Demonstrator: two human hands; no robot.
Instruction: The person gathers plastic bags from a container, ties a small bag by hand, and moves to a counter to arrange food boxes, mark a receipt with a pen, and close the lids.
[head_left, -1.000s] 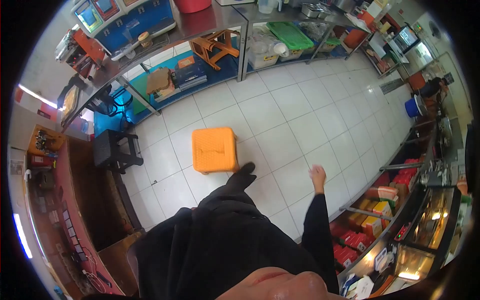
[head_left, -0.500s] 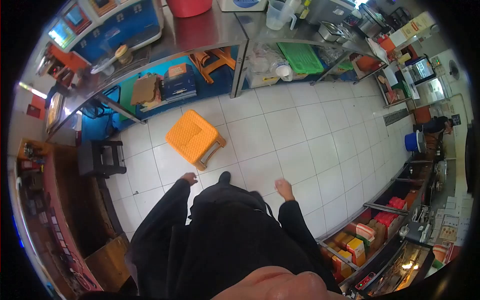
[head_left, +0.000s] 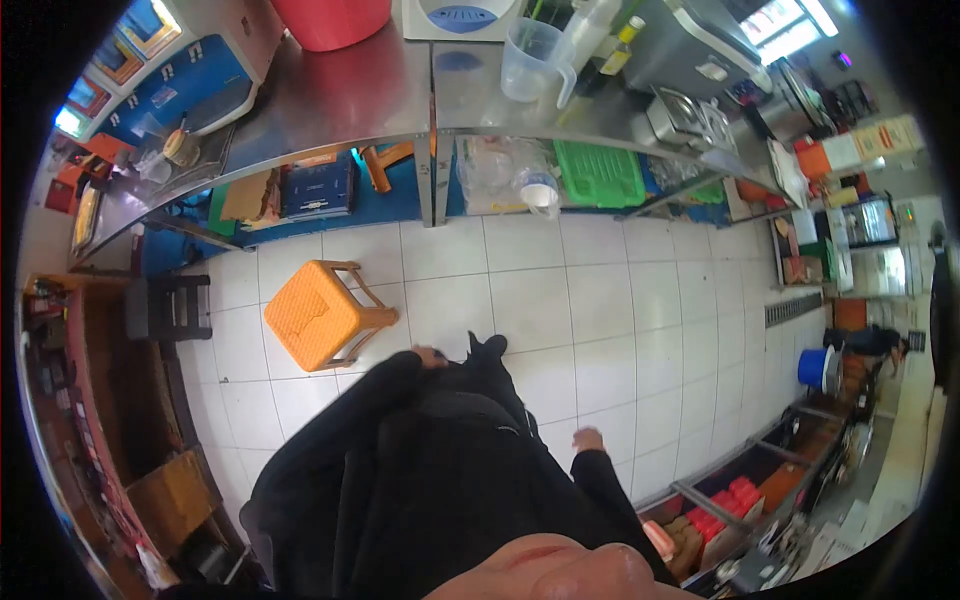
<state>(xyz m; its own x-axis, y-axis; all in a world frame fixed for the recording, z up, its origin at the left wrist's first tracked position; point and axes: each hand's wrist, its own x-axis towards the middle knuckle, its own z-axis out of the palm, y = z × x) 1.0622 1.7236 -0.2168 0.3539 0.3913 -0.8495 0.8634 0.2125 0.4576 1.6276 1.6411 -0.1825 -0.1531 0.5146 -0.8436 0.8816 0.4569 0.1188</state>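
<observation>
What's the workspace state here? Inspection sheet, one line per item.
Surface: white tiled floor, bare where the person stands.
Job's things: orange plastic stool upright, nearest the left hand.
Clutter: clear measuring jug and red tub on steel counter; green crate beneath.
Hands: left hand and right hand both empty.
Cables: nothing seen.
Surroundings: black stool, blue bucket, another person far right.

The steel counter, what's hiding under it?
Under the steel counter sit an orange wooden stool, a blue box, cardboard, clear bags and a green crate. The counter top covers whatever lies further back.
</observation>
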